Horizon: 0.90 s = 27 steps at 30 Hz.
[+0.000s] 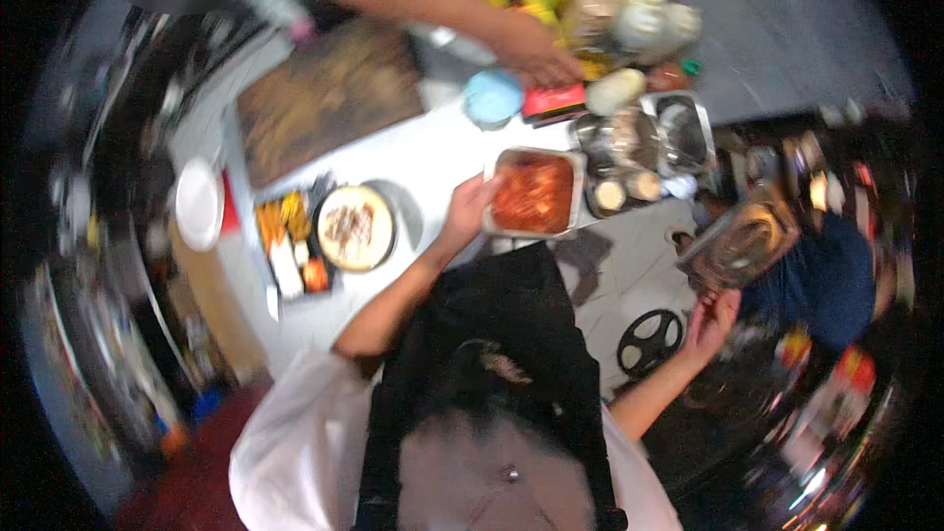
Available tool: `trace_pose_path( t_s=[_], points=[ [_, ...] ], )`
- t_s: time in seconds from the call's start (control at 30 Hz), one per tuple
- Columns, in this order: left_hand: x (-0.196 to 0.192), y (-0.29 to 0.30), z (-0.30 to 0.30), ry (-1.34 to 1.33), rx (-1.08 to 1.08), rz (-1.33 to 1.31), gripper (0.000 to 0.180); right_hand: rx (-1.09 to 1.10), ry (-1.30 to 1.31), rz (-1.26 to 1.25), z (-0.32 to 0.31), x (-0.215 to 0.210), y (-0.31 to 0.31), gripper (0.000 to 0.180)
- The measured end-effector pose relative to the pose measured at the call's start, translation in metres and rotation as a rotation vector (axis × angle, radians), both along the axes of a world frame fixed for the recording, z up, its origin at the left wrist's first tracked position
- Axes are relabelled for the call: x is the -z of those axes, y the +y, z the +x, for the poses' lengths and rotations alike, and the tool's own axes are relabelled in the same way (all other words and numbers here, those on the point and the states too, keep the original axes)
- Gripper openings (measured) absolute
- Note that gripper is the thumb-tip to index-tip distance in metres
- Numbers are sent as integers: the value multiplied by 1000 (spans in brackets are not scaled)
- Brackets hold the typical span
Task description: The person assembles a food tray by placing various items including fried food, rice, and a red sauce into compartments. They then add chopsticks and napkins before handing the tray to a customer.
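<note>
My left hand (469,210) is closed on the left rim of a square metal pan (489,221). Chunky red food in sauce (532,193) fills the pan, which sits at the worktop's near edge. Out to the right, my right hand (713,323) grips the lower edge of a rectangular, greyish shiny pan or lid (739,240), held tilted. Blur hides which of the two it is. To the left of the pan lies a round, pale flat food with brown topping (355,227), beside a dark tray of orange, yellow and white pieces (288,264).
A co-worker's hand (546,59) reaches from the far side onto a red box (554,103). Near it are a light-blue tub (494,96), several bottles (644,20) and metal containers (681,133). A stained brown board (329,93) lies far left. Another person in dark blue (821,280) is at right.
</note>
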<state>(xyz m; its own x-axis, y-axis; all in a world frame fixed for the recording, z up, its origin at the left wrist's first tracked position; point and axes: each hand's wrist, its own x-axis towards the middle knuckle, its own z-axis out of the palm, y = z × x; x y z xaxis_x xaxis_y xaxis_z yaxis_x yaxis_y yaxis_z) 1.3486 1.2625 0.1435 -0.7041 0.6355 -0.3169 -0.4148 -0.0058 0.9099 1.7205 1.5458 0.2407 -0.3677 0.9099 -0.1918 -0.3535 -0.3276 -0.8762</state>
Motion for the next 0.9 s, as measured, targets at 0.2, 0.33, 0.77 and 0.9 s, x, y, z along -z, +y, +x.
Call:
trace_pose_path(
  t_s=[0.2, 0.33, 0.77, 0.9],
  points=[
    [38, 27, 25, -39, -66, -80, 34, -332, -70, 31, -132, -96, -72, 19],
    [87, 27, 37, 67, -91, 187, 51, -373, -82, -185, -185, -35, -150, 18],
    [9, 55, 15, 333, -180, -279, 56, -91, -377, -192, -204, 36, -132, 18],
    [3, 50, 32, 463, -135, -365, 54, -105, -437, -209, -193, 53, -121, 18]
  ],
)
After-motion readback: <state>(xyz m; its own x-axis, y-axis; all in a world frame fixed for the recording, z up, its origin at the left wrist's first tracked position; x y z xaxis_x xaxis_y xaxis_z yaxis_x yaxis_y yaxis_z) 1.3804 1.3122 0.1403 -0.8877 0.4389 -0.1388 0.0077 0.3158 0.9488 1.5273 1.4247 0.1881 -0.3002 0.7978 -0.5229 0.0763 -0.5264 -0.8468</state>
